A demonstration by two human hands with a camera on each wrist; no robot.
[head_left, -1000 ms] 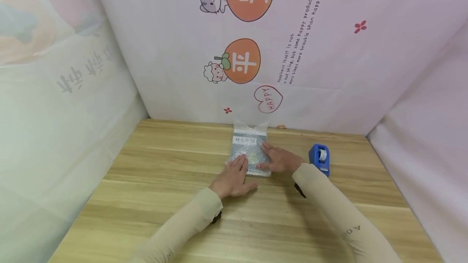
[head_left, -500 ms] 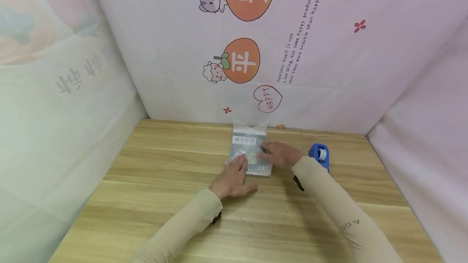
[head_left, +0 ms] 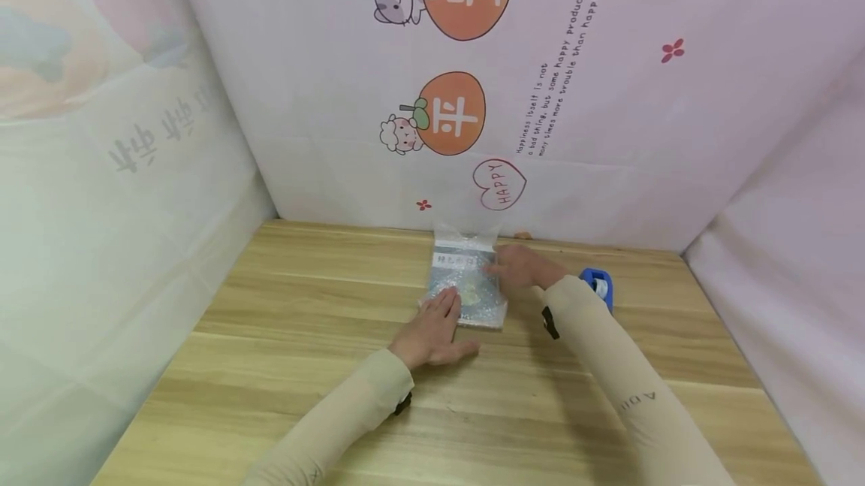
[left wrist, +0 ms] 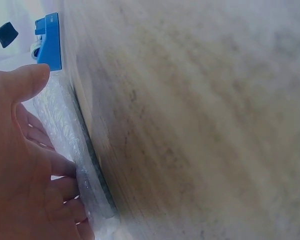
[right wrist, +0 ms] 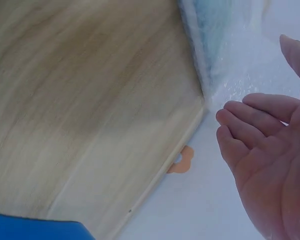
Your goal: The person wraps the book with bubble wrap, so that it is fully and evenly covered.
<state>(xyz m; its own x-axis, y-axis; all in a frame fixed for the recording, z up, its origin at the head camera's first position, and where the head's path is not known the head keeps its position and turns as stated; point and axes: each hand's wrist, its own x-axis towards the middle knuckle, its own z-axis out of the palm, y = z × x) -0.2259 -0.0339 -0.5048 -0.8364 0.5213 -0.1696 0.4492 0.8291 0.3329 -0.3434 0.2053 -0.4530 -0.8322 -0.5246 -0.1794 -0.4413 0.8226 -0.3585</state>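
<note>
A book with a blue-grey cover [head_left: 481, 298], wrapped in clear bubble wrap [head_left: 465, 234], lies at the back of the table. My left hand [head_left: 427, 334] rests its straight fingers on the book's near left part, thumb stretched out to the right. In the left wrist view the fingers of that hand [left wrist: 25, 165] lie along the wrapped edge. At the book's upper right edge is my right hand [head_left: 527, 267], fingers extended over the wrap. From the right wrist, this hand [right wrist: 270, 150] shows nothing in its palm, its fingertips close to the loose wrap.
A blue tape dispenser [head_left: 601, 287] stands right of the book, partly hidden behind the right sleeve [head_left: 608, 358]. Behind the wooden table [head_left: 304, 306] hangs a white printed cloth [head_left: 338, 133], with more cloth on both sides. The loose wrap reaches the back cloth.
My right hand has slid away from me along the book's right side, from its lower part to its upper edge. My left hand has stayed in place on the book.
</note>
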